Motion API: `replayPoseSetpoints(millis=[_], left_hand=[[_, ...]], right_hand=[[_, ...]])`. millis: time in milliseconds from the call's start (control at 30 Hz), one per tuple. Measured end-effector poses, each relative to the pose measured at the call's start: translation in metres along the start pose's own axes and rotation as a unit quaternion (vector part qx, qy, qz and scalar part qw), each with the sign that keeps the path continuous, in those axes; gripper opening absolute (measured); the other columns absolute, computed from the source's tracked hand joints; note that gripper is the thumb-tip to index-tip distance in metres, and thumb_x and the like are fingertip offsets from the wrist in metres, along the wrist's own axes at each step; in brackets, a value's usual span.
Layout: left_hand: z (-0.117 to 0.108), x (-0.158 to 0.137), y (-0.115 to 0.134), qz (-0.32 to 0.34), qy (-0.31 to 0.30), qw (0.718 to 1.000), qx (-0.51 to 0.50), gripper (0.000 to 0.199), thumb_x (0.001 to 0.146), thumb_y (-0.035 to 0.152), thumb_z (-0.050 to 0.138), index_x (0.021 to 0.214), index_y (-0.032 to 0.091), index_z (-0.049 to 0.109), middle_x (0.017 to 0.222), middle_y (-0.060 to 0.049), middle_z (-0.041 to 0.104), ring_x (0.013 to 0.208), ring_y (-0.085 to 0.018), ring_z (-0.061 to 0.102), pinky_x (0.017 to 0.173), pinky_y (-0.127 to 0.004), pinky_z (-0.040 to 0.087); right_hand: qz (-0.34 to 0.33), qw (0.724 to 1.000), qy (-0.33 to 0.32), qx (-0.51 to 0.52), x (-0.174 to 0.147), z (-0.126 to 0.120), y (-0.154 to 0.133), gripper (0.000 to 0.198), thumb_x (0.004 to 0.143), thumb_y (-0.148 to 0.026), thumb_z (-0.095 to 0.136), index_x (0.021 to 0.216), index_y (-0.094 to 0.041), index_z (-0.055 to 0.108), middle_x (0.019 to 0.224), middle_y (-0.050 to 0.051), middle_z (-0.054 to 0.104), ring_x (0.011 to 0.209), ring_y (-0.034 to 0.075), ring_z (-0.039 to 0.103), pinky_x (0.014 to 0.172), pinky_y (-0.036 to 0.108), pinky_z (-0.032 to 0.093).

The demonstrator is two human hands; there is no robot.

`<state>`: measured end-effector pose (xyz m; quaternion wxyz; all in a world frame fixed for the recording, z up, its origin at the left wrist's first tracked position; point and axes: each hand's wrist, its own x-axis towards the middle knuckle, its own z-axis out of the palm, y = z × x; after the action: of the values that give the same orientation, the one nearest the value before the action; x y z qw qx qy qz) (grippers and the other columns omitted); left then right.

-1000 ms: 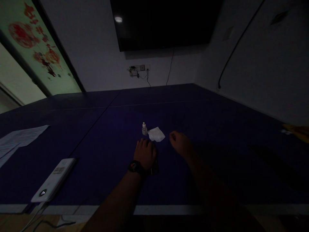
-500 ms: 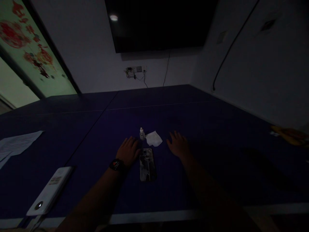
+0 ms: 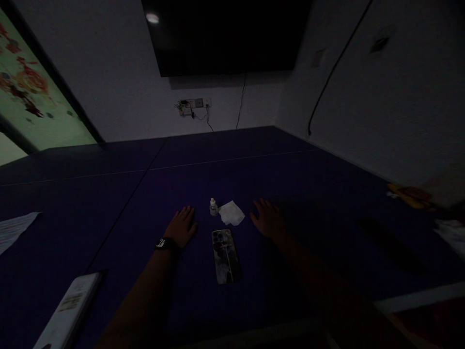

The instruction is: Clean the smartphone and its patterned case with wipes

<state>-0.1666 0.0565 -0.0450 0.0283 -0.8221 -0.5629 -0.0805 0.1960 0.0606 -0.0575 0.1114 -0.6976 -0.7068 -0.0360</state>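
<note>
My left hand [image 3: 181, 226] lies flat on the dark blue table, fingers stretched out and holding nothing, with a dark watch [image 3: 166, 243] on its wrist. To its right lies a smartphone [image 3: 225, 256], back side up, its case dark and patterned. A small clear dropper bottle [image 3: 213, 207] with a white cap stands upright beyond the phone. Touching or close beside the bottle is a crumpled white wipe [image 3: 231, 213]. My right hand [image 3: 268, 218] rests palm down to the right of the wipe, fingers apart, with nothing in it.
At the lower left lies a white power-bank-like device [image 3: 69, 310], with printed paper [image 3: 18, 229] beyond it. A dark long object [image 3: 390, 242] and a yellow item [image 3: 410, 196] lie on the right. A large screen [image 3: 228, 39] hangs over wall sockets [image 3: 196, 103]. The room is dim.
My left hand has moved left, away from the phone's edge. My right hand stays about where it was beside the wipe. The whole view has shifted to the right.
</note>
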Motion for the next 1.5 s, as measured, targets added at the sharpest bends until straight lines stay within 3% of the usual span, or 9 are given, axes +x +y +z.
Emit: replayPoseSetpoints(millis=[667,867,1100,1367,1500], left_hand=[[0.005,-0.006,-0.009,0.018,-0.007,0.999,-0.032,0.061,0.105,0.042,0.035,0.158,0.013,0.042,0.164,-0.018,0.040,0.155,-0.033,0.035,0.123,-0.058,0.033],[0.004,-0.013,-0.003,-0.008,-0.017,1.000,-0.013,0.061,0.106,0.043,0.030,0.159,0.015,0.042,0.165,-0.017,0.040,0.155,-0.034,0.034,0.123,-0.059,0.033],[-0.008,-0.046,0.012,-0.045,-0.039,0.998,0.016,0.062,0.107,0.044,0.026,0.160,0.016,0.041,0.167,-0.015,0.036,0.156,-0.034,0.031,0.123,-0.058,0.032],[-0.011,-0.106,0.030,-0.072,-0.035,0.996,0.038,0.063,0.107,0.044,0.024,0.162,0.017,0.037,0.168,-0.014,0.034,0.155,-0.034,0.033,0.123,-0.058,0.033],[-0.011,-0.124,0.033,-0.079,-0.037,0.995,0.040,0.062,0.107,0.044,0.025,0.163,0.019,0.036,0.168,-0.014,0.033,0.155,-0.034,0.032,0.121,-0.061,0.035]], right_hand=[[0.013,1.000,0.002,-0.004,0.002,0.003,0.006,0.054,0.102,-0.038,0.040,0.153,-0.024,0.050,0.162,0.011,0.047,0.151,0.031,0.040,0.121,0.052,0.029],[0.010,1.000,0.004,0.010,0.001,0.003,0.007,0.054,0.102,-0.036,0.041,0.152,-0.021,0.052,0.162,0.012,0.047,0.152,0.030,0.039,0.122,0.049,0.028],[0.004,1.000,0.014,0.020,-0.001,-0.001,0.004,0.053,0.101,-0.034,0.041,0.150,-0.018,0.053,0.160,0.015,0.049,0.149,0.033,0.041,0.120,0.053,0.028],[-0.010,0.999,0.018,0.024,-0.007,-0.002,0.007,0.052,0.100,-0.030,0.041,0.148,-0.014,0.055,0.156,0.017,0.054,0.145,0.033,0.047,0.119,0.050,0.031],[-0.027,0.999,0.016,0.018,-0.012,-0.003,0.007,0.055,0.099,-0.030,0.042,0.150,-0.011,0.052,0.158,0.018,0.050,0.148,0.034,0.043,0.120,0.051,0.031]])
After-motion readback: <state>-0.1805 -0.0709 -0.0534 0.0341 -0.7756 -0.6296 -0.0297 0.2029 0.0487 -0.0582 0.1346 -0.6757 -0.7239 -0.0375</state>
